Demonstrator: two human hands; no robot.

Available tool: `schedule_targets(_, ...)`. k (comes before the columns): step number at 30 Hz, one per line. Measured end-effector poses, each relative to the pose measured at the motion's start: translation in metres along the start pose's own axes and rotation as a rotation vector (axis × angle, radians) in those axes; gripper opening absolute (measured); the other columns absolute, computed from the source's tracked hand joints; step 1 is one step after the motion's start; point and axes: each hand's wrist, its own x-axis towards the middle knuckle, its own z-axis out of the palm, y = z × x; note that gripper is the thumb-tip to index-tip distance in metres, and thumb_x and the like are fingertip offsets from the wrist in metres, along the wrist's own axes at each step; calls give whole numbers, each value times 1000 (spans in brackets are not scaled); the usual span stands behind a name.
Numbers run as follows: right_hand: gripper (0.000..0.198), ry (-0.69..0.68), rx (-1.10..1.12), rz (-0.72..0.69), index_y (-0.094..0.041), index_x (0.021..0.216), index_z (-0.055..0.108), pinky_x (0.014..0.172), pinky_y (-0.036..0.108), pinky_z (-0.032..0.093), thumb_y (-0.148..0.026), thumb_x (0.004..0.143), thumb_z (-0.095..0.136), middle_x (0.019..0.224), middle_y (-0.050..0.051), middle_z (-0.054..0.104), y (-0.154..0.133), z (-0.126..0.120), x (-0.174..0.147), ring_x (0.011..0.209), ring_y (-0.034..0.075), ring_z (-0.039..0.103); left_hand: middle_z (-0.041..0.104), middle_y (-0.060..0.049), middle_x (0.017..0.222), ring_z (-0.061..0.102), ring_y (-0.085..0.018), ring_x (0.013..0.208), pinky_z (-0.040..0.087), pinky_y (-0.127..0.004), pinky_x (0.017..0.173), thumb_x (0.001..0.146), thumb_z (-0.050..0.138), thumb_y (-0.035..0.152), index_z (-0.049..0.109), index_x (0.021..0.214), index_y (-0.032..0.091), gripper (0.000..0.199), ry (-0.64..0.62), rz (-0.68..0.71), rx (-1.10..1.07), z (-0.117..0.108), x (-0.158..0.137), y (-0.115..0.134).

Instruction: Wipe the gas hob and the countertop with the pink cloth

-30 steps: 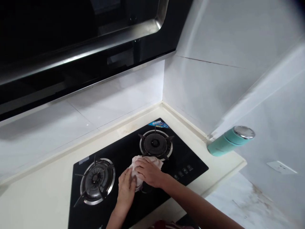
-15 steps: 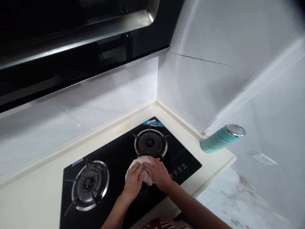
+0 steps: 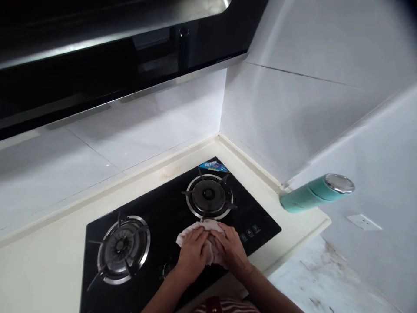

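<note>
My left hand [image 3: 193,253] and my right hand [image 3: 233,250] press side by side on a crumpled whitish cloth [image 3: 208,225]. Their fingers are bent over it, and it lies on the black glass top of a gas stove [image 3: 163,213]. Just beyond the cloth is the right burner [image 3: 209,194], its dark pan support prongs spreading over a shiny ring. A second burner [image 3: 120,248] lies left of my left hand. Close to my left wrist a control knob [image 3: 167,268] shows in part. What is under the cloth is hidden.
A teal flask with a silver lid [image 3: 317,193] stands on the cream countertop [image 3: 42,256] to the right. Overhead, a black range hood [image 3: 97,78] juts out. Walls meet behind the stove, and a socket [image 3: 364,222] is on the right wall.
Both hands and the cloth have slid slightly toward me and to the right, away from the right burner. That burner's prongs now sit turned at a different angle. The view has shifted a little.
</note>
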Motion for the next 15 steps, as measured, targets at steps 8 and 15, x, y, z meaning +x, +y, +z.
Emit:
schedule_targets(8,27,-108,-18,123,-22,103,67,89,35,51,-11,86,50,114,10,58,7,1,9,102,22,56,62,-11,137,56,-27,129,47,-54,110,91,51,22,63,130,22,41,11,46,-73,-5,7,6)
schedule_targets(15,28,-75,-69,157,-20,109,65,87,35,54,-18,90,44,117,12,54,36,-4,-5,103,23,56,64,-11,134,57,-26,126,44,-50,112,88,53,20,66,126,20,39,-24,99,-141,6,18,20)
